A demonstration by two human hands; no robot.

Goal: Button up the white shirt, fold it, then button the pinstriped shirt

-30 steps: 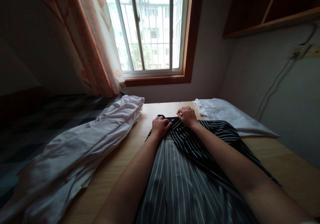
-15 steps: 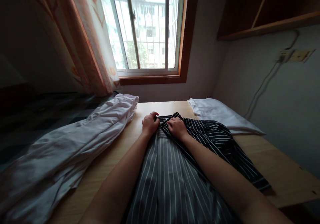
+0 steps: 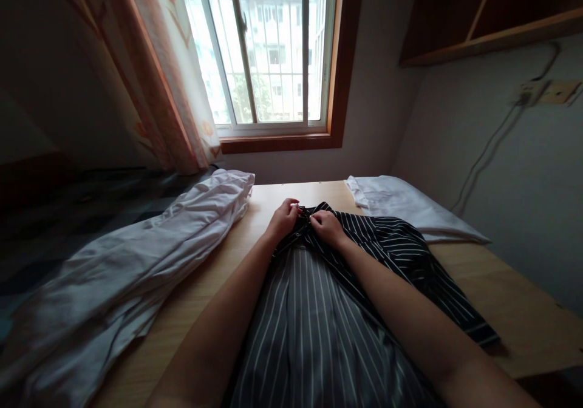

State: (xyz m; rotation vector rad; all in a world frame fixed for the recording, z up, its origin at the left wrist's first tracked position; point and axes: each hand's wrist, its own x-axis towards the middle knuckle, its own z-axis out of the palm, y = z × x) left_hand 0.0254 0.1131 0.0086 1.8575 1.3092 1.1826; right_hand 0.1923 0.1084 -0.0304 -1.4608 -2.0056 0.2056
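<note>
A black shirt with thin white stripes lies front part open on the wooden table, its greyer inner side facing up and its collar end away from me. My left hand pinches the shirt's edge near the collar. Close beside it, my right hand is closed on the other edge, fingertips a short gap from the left ones. One striped sleeve stretches out to the right. The small details between my fingers are too dark to make out.
White crumpled clothing lies along the table's left side. A folded white garment rests at the back right. Behind the table are a window and a patterned curtain. A cable hangs on the right wall.
My left hand has moved right, toward my right hand, bringing the shirt's left edge inward over the grey inner side. The right hand has shifted only slightly.
</note>
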